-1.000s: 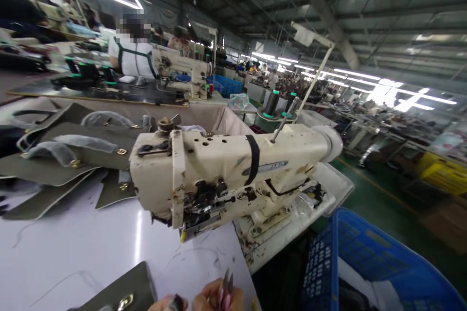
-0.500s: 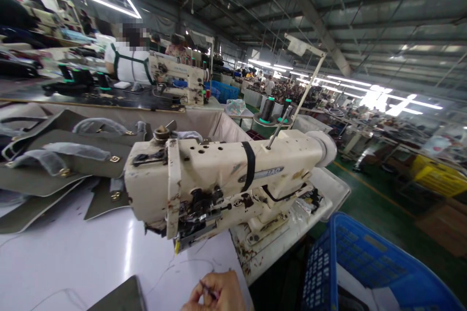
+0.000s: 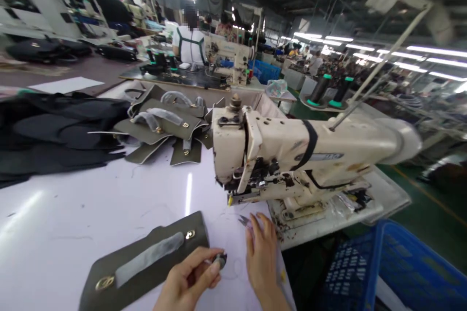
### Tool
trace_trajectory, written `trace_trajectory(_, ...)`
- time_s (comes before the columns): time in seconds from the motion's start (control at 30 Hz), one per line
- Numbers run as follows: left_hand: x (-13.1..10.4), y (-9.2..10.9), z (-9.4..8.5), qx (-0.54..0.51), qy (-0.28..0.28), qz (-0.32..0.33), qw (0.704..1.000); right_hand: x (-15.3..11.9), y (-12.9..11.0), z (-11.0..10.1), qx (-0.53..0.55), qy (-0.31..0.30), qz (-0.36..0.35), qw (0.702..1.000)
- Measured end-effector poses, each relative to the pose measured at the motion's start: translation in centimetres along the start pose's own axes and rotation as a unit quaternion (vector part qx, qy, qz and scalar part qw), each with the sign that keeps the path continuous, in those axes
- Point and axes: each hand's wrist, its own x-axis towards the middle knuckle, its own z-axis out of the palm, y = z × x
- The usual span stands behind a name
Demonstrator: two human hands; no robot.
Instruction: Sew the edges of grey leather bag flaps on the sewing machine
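Note:
My left hand (image 3: 193, 277) pinches a small, dark, round bobbin (image 3: 219, 259) between thumb and fingers, just off the corner of an olive bag panel (image 3: 146, 257). That panel lies flat on the white tabletop, with gold hardware and a plastic-wrapped handle. Thread snips (image 3: 243, 220) are at the fingers of my right hand (image 3: 261, 252), their pointed blades facing the sewing machine. The fingers curve over the snips' handle and mostly hide it. Above both hands stands the cream sewing machine (image 3: 284, 146), its needle area partly hidden by its head.
More olive bag panels (image 3: 164, 121) are piled behind the machine's left end. Dark cut pieces (image 3: 62, 131) lie at the left. A blue plastic basket (image 3: 379, 252) stands low at the right. Thread cones (image 3: 319, 90) rise behind the machine. Co-workers sit farther back.
The view has swung left and down. My left hand has come into view with the bobbin, and the front bag panel shows more fully. My right hand now reaches forward on the tabletop.

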Motion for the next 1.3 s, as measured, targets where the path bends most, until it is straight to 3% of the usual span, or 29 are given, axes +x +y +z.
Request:
trace_trajectory(0.1,-0.5,-0.1,0.2,0.011,-0.067,-0.009,0.998,-0.6,-3.7,-2.4,0.158,-0.13,0.0,0.979)
trace_trajectory(0.17,-0.8,-0.4,0.5,-0.005,-0.072,-0.007,0.997,-1.2,-5.6,-3.3,0.231,-0.205,0.001,0.951)
trace_trajectory(0.27,-1.3,-0.8,0.8,-0.053,-0.038,0.01,0.998,-1.7,-6.6,-3.2,0.251,-0.214,0.023,0.944)
trace_trajectory(0.37,-1.5,-1.0,0.9,-0.109,-0.018,0.014,0.994,-1.8,-5.9,-2.7,0.267,-0.2,0.073,0.94)
trace_trajectory(0.47,-1.5,-1.1,1.0,-0.136,-0.007,0.019,0.991,-1.6,-5.2,-2.8,0.321,-0.208,0.112,0.917)
trace_trajectory(0.53,-1.4,-1.1,1.0,-0.143,-0.007,0.018,0.99,-1.3,-5.2,-3.3,0.346,-0.237,0.118,0.9)
trace_trajectory(0.6,-1.2,-1.2,1.0,-0.147,-0.007,0.023,0.989,-0.7,-5.4,-3.9,0.328,-0.254,0.087,0.906)
trace_trajectory(0.67,-1.2,-1.5,0.8,-0.139,-0.01,0.029,0.99,0.5,-5.6,-4.5,0.269,-0.236,0.024,0.933)
trace_trajectory(0.77,-1.2,-1.9,0.4,-0.103,-0.019,0.022,0.994,3.7,-5.5,-4.8,0.176,-0.132,-0.08,0.972)
trace_trajectory(0.87,-1.3,-2.3,-0.1,-0.06,-0.059,0.0,0.996,7.6,-4.9,-4.2,0.109,0.006,-0.174,0.979)
trace_trajectory(0.93,-1.5,-2.6,-0.2,-0.042,-0.078,-0.01,0.996,9.7,-4.5,-3.4,0.053,0.052,-0.218,0.973)
trace_trajectory(1.13,-2.0,-3.3,-0.4,-0.031,-0.088,-0.024,0.995,11.8,-3.5,-1.5,-0.073,0.05,-0.287,0.954)
trace_trajectory(1.3,-1.6,-3.5,-1.1,-0.014,-0.083,-0.034,0.996,12.2,-3.3,-2.7,-0.12,0.011,-0.331,0.936)
